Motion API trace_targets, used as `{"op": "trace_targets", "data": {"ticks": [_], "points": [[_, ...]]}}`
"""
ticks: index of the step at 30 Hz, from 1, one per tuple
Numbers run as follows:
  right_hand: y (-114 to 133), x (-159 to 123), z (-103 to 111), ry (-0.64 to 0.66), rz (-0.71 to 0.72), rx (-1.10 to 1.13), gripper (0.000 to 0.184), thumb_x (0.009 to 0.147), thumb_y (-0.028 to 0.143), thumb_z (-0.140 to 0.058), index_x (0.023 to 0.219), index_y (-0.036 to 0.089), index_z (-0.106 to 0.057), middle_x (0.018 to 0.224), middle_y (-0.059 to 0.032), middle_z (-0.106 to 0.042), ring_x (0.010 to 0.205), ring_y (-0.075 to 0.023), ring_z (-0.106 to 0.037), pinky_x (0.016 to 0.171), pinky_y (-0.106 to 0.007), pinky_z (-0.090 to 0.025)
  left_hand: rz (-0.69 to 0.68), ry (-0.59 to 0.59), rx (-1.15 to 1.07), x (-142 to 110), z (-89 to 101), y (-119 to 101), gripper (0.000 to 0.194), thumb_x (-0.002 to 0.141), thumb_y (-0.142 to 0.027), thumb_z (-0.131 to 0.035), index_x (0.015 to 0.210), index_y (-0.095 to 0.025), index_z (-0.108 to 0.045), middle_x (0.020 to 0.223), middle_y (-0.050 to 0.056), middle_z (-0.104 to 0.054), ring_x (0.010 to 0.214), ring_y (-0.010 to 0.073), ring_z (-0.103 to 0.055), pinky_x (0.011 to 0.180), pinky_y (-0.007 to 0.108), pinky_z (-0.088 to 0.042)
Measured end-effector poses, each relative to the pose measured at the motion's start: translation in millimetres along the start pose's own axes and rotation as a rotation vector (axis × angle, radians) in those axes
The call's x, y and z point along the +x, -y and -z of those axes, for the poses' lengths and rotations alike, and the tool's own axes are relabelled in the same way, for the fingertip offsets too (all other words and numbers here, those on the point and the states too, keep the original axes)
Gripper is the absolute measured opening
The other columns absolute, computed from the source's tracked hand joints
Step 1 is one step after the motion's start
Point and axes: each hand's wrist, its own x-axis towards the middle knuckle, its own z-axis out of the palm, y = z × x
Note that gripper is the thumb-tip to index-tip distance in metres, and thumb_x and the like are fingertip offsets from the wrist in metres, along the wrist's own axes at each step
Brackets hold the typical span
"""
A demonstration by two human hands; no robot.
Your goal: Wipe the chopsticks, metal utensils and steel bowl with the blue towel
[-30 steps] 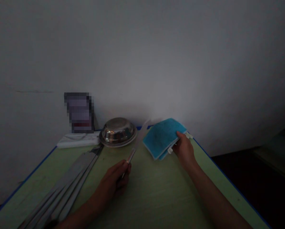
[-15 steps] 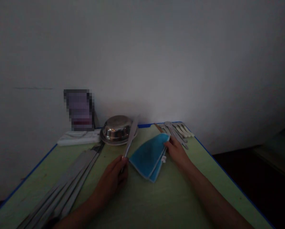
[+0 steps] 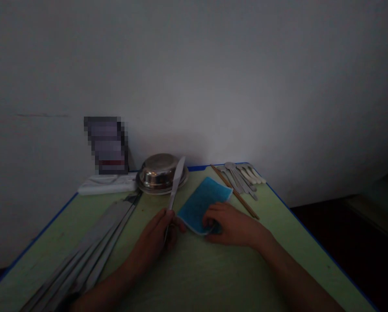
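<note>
1. Since the earlier frame, your right hand (image 3: 226,225) has moved from the far right corner of the cloth (image 3: 206,199) to its near edge, uncovering more of the chopsticks (image 3: 246,206).
2. Your left hand (image 3: 160,229) wraps the handle of the knife (image 3: 177,177), blade pointing away from you.
3. Your right fingers curl onto the cloth, thumb apart below; whether they pinch it, I cannot tell.
4. You seem to be readying the cloth beside the knife; a next move probably calls for a steady handle and fingers clear of the edge.
5. Cloth sits between your left hand and the chopsticks, over the table (image 3: 187,273).
6. Beyond them are the upturned bowl (image 3: 160,171) and, rightward, the spoons (image 3: 234,173).
</note>
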Motion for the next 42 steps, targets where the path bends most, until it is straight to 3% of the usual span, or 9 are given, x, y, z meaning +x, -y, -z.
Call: {"op": "trace_targets", "data": {"ticks": [5, 10, 14, 17, 21, 28, 32, 36, 42], "points": [[0, 0, 7, -0.075, 0.019, 0.002, 0.014, 0.079, 0.022, -0.05, 0.088, 0.018, -0.06, 0.087, -0.0036, -0.058, 0.085, -0.0153, -0.053, 0.078, -0.028, -0.039, -0.02, 0.03, 0.103, -4, 0.2, 1, 0.038, 0.089, -0.044, -0.035, 0.087, -0.017, -0.061, 0.044, -0.005, -0.047, 0.038, 0.011, -0.04, 0.038, 0.019, -0.03], [1, -1, 16, -0.208, -0.001, 0.01, 0.014, 0.072, 0.017, -0.05, 0.085, 0.018, -0.056, 0.094, -0.0033, -0.056, 0.084, -0.0138, -0.052, 0.076, -0.028, -0.039, -0.07, 0.021, 0.114, -8, -1.8, -1, 0.034, 0.089, -0.043, -0.036, 0.093, -0.018, -0.059, 0.05, -0.006, -0.045, 0.042, 0.0098, -0.04, 0.04, 0.019, -0.032], [-2, -3, 16, -0.203, -0.04, 0.042, 0.015, 0.068, 0.015, -0.049, 0.082, 0.019, -0.052, 0.092, -0.0023, -0.055, 0.079, -0.0128, -0.051, 0.071, -0.027, -0.039, -0.054, 0.017, 0.03, -5, -0.3, 6, 0.031, 0.09, -0.043, -0.036, 0.094, -0.019, -0.054, 0.061, -0.004, -0.052, 0.043, 0.0087, -0.044, 0.039, 0.019, -0.035], [-4, -3, 14, -0.139, -0.079, 0.04, 0.015, 0.068, 0.015, -0.049, 0.081, 0.019, -0.051, 0.084, -0.0009, -0.056, 0.076, -0.0131, -0.05, 0.068, -0.026, -0.037, -0.092, 0.045, -0.036, -2, 0.6, 11, 0.028, 0.09, -0.041, -0.037, 0.094, -0.018, -0.053, 0.085, 0.003, -0.06, 0.064, 0.0148, -0.059, 0.053, 0.026, -0.048], [-6, -4, 13, -0.087, -0.117, 0.041, 0.013, 0.068, 0.017, -0.051, 0.08, 0.02, -0.053, 0.079, -0.0001, -0.058, 0.073, -0.013, -0.05, 0.064, -0.025, -0.035, -0.111, 0.069, -0.125, 1, -0.9, 11, 0.027, 0.09, -0.039, -0.038, 0.094, -0.017, -0.052, 0.103, 0.009, -0.057, 0.097, 0.0265, -0.059, 0.057, 0.03, -0.053], [-9, -5, 17, -0.072, -0.081, 0.035, 0.013, 0.067, 0.016, -0.052, 0.08, 0.02, -0.054, 0.077, 0.0014, -0.059, 0.07, -0.0114, -0.052, 0.064, -0.024, -0.034, -0.102, 0.061, -0.03, -4, -2.7, 7, 0.035, 0.09, -0.044, -0.036, 0.11, -0.02, -0.052, 0.125, 0.008, -0.05, 0.116, 0.0271, -0.048, 0.073, 0.035, -0.054], [-10, -6, 16, -0.008, -0.016, 0.03, 0.013, 0.065, 0.016, -0.056, 0.078, 0.019, -0.056, 0.081, 0.0003, -0.057, 0.075, -0.0122, -0.052, 0.068, -0.025, -0.037, -0.124, 0.041, 0.083, -5, -0.6, 9, 0.038, 0.09, -0.045, -0.033, 0.113, -0.021, -0.052, 0.121, 0.007, -0.054, 0.108, 0.025, -0.053, 0.076, 0.034, -0.051], [-8, -6, 11, 0.076, 0.03, 0.046, 0.013, 0.066, 0.024, -0.062, 0.077, 0.017, -0.061, 0.091, -0.0037, -0.055, 0.084, -0.015, -0.052, 0.077, -0.028, -0.039, -0.116, 0.013, 0.244, -5, 2.8, 8, 0.04, 0.091, -0.045, -0.031, 0.114, -0.022, -0.054, 0.108, 0.004, -0.059, 0.072, 0.0167, -0.061, 0.08, 0.036, -0.045], [-11, -1, 10, -0.039, -0.036, 0.01, 0.032, 0.088, 0.034, -0.039, 0.076, 0.015, -0.062, 0.084, -0.0058, -0.058, 0.08, -0.0145, -0.054, 0.076, -0.029, -0.042, -0.16, 0.053, 0.329, -4, 4.6, 5, 0.042, 0.091, -0.042, -0.029, 0.108, -0.02, -0.06, 0.087, 0.001, -0.06, 0.062, 0.0147, -0.055, 0.071, 0.03, -0.045]]}}
